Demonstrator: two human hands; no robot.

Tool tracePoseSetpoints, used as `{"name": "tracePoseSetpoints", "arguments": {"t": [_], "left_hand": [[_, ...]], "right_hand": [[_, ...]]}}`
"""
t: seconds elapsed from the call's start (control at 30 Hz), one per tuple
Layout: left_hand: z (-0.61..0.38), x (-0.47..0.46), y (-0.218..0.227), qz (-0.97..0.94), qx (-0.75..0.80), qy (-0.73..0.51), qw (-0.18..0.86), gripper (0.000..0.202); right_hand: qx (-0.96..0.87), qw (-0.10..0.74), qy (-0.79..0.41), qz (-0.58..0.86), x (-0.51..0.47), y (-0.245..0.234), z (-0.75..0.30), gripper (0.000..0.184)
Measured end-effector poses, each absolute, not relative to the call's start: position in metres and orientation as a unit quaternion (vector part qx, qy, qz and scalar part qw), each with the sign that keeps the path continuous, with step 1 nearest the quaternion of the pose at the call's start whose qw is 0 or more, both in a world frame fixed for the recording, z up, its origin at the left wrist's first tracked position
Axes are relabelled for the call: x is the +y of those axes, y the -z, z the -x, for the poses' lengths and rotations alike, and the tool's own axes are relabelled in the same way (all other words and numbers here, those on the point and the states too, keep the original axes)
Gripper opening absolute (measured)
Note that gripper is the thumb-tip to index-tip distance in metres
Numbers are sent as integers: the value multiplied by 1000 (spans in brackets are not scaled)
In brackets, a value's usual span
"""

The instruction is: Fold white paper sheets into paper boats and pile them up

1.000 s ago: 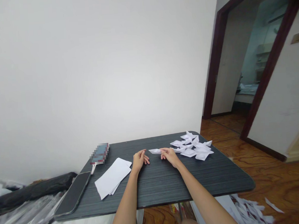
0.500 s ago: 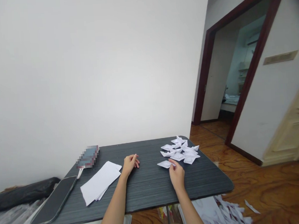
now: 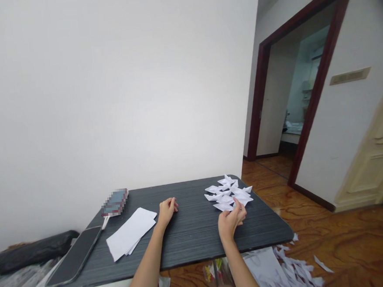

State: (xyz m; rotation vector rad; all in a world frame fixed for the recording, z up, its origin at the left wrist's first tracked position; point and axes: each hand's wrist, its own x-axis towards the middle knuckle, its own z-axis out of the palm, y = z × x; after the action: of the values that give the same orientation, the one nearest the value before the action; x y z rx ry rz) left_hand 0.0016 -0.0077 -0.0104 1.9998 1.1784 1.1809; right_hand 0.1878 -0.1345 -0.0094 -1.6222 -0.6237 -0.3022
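My right hand [image 3: 231,217] is at the near edge of a pile of white folded paper boats [image 3: 227,187] on the right of the dark table. Its fingers are closed on one paper boat [image 3: 222,207], whose right end they partly cover. This boat lies against the front of the pile. Over the table's middle, my left hand [image 3: 167,210] rests with curled fingers and nothing visible in them. To its left lies a small stack of white paper sheets [image 3: 131,233].
A black phone-like slab [image 3: 74,255] lies along the left edge of the table [image 3: 192,244]. Behind it stands a blurred-out device [image 3: 115,202] on a white holder. White paper scraps [image 3: 295,269] litter the floor at the right, below the table. A white wall rises behind.
My right hand has moved right with the paper boat, bringing it up against the pile. My left hand stays in place. The view has shifted slightly.
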Motion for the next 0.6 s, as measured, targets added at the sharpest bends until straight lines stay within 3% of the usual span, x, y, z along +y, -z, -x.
{"name": "tracePoseSetpoints", "arguments": {"t": [0.13, 0.3, 0.37, 0.5, 0.6], "left_hand": [[17, -15, -19, -792, 430, -395, 178, 38], [68, -18, -54, -833, 483, -217, 162, 34], [87, -23, -55, -826, 521, -144, 162, 46], [109, -42, -35, -769, 618, 27, 160, 98], [113, -53, -16, -770, 621, 39, 143, 88]], "right_hand": [[-499, 573, 129, 638, -136, 8, -174, 51], [-793, 317, -17, 520, -128, 14, -160, 41], [-785, 300, -30, 541, -122, 16, -158, 39], [-776, 296, -39, 555, -114, 20, -159, 38], [-776, 297, -49, 555, -112, 23, -161, 37]]}}
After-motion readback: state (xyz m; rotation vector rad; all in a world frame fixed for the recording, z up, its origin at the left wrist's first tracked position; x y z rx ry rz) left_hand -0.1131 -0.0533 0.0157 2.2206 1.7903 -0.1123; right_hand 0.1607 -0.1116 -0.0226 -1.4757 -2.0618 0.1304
